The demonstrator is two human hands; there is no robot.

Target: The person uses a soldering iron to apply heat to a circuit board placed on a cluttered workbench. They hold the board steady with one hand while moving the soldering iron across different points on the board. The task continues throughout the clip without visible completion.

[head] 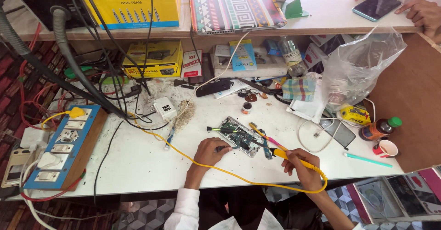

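An opened phone with its green circuit board (240, 137) lies on the white table (138, 161), near the front edge. My left hand (209, 151) rests just left of it and pinches a small dark tool whose tip reaches the board. My right hand (301, 164) grips a yellow soldering iron (280, 153) with its tip pointed at the board's lower right edge. Its yellow cord (229, 172) loops across the table in front of me. A green-handled screwdriver (219, 130) and pink-and-yellow tweezers (266, 138) lie beside the board.
A blue-and-white switchboard (62, 147) sits at the left with cables and a white charger (164, 107). A plastic bag (360, 69), brown bottle (377, 129), paper cup (386, 149) and dark phone (337, 132) crowd the right. Another person's hands (425, 14) rest by a phone on the upper shelf.
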